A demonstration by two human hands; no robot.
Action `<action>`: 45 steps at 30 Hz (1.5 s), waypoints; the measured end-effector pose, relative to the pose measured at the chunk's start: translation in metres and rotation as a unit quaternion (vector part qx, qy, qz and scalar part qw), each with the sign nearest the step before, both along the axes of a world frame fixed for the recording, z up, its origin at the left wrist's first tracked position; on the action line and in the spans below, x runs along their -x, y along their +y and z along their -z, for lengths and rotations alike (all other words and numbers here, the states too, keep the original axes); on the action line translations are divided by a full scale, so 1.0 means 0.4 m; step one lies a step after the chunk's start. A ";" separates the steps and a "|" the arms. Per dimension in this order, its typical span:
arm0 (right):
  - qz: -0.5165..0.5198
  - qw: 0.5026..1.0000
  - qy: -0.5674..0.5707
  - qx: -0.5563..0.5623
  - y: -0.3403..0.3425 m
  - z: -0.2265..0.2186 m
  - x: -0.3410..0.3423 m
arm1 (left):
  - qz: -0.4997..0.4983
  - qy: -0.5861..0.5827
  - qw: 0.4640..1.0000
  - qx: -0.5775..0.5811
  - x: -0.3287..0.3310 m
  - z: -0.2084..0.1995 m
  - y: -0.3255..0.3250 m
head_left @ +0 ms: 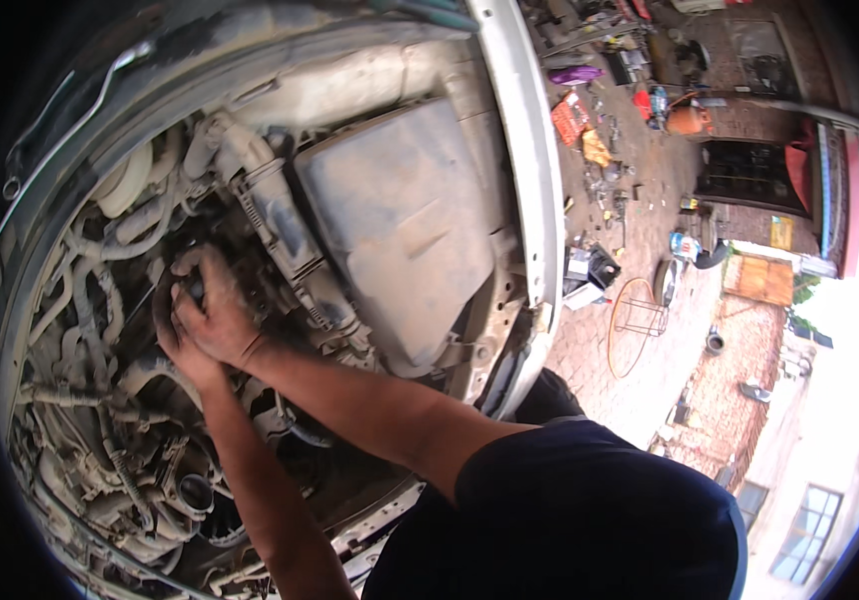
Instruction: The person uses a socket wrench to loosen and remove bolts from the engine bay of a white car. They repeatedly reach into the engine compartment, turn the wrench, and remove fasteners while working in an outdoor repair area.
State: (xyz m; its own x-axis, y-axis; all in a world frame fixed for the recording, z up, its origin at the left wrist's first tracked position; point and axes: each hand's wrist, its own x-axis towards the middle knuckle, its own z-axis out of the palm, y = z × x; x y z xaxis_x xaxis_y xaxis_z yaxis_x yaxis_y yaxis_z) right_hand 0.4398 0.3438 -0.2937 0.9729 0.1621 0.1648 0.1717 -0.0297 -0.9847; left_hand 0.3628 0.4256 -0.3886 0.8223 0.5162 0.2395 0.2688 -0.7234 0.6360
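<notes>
Reaching into the engine bay [370,85], left hand [188,352] and right hand [215,312] overlap between its left edge and the dusty grey cover [400,220]. Fingers curl in shadow, hiding the part beneath; whether they grasp it, I cannot tell.
</notes>
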 end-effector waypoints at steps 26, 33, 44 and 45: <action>0.008 0.960 0.078 0.268 0.149 0.041 -0.052 | -0.047 -0.097 0.941 0.321 -0.128 -0.092 0.003; 0.007 0.968 0.040 0.248 0.111 -0.036 -0.062 | -0.062 -0.105 0.935 0.332 -0.122 -0.104 0.016; 0.088 0.978 0.049 0.182 0.060 0.043 -0.069 | -0.057 -0.118 0.921 0.367 -0.141 -0.108 -0.004; 0.120 0.975 -0.006 0.185 0.091 0.060 -0.063 | -0.061 -0.119 0.923 0.361 -0.134 -0.115 0.015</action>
